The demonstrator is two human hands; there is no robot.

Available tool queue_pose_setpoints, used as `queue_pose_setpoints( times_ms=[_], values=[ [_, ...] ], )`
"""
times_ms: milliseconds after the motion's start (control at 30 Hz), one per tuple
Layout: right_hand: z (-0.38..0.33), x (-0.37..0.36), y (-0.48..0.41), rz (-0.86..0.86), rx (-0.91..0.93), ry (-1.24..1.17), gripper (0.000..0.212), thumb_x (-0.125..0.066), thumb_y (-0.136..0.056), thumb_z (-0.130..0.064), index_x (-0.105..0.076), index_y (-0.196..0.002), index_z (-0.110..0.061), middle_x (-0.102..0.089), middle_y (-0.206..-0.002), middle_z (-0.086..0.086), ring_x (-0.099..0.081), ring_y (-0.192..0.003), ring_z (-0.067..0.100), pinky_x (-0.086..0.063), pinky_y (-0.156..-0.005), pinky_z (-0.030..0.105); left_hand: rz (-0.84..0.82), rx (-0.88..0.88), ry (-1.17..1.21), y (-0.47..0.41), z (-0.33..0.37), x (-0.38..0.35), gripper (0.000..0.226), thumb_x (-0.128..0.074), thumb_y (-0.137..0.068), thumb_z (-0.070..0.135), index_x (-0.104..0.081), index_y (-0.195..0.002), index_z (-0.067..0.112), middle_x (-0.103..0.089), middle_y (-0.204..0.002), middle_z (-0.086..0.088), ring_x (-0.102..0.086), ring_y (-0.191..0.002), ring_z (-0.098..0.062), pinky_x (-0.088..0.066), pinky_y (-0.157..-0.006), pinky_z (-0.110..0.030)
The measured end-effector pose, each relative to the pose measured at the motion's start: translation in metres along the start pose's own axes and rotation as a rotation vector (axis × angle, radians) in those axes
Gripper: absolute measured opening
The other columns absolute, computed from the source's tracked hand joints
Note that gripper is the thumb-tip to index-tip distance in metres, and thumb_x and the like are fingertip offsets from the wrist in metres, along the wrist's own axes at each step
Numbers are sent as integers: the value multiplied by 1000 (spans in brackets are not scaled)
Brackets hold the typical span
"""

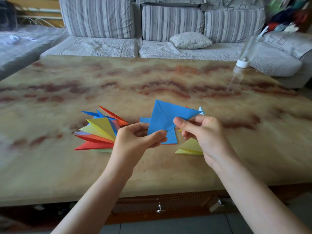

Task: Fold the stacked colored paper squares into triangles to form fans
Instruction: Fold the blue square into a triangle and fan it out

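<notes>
Left hand pinches the lower corner of the blue paper and the right hand pinches its folded edge, holding it above the square stack (finished triangles fan out at left), likely to align the crease

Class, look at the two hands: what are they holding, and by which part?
One folded blue paper: the left hand pinches its bottom corner; the right hand pinches its lower right edge.
</notes>
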State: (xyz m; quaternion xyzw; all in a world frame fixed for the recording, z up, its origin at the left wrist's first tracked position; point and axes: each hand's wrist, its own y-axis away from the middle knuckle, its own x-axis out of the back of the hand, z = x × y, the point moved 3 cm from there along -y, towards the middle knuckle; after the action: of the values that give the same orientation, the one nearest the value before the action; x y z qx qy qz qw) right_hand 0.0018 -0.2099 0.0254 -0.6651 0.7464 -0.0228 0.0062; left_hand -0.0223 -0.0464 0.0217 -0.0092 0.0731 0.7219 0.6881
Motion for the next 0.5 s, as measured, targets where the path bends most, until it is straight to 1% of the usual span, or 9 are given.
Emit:
queue_pose_setpoints(
  times_ms=[100,233,400,500],
  values=[
    [0,0,-2,12,3,9,20,-78,-73,-20,-67,-59,-10,-56,-51,2,-50,-51,12,-45,-57,20,13,-1,-17,-1,0,2,15,-77,-73,7,-70,-86,5,-75,-73,-5,-72,-67,-10,-53,-60,-14],
    [-2,8,-6,55,1,-42,21,-77,-73,-18,-66,-59,-8,-54,-50,2,-46,-46,11,-43,-53,19,58,-5,13,0,0,7,13,-76,-72,2,-66,-80,6,-73,-67,-6,-71,-62,-12,-55,-59,-16],
    [0,9,-7,50,0,-38,20,-78,-73,-18,-67,-59,-9,-55,-51,3,-47,-49,13,-43,-53,20,58,-13,-5,-1,1,8,15,-77,-72,2,-66,-83,5,-74,-69,-6,-72,-64,-14,-57,-62,-18],
    [-3,14,-11,89,4,-62,24,-75,-77,-15,-62,-59,-5,-55,-45,-2,-48,-43,8,-42,-49,16,70,-12,-29,-3,-1,12,13,-75,-73,1,-68,-82,6,-74,-67,-7,-72,-64,-14,-57,-63,-18]
  ],
)
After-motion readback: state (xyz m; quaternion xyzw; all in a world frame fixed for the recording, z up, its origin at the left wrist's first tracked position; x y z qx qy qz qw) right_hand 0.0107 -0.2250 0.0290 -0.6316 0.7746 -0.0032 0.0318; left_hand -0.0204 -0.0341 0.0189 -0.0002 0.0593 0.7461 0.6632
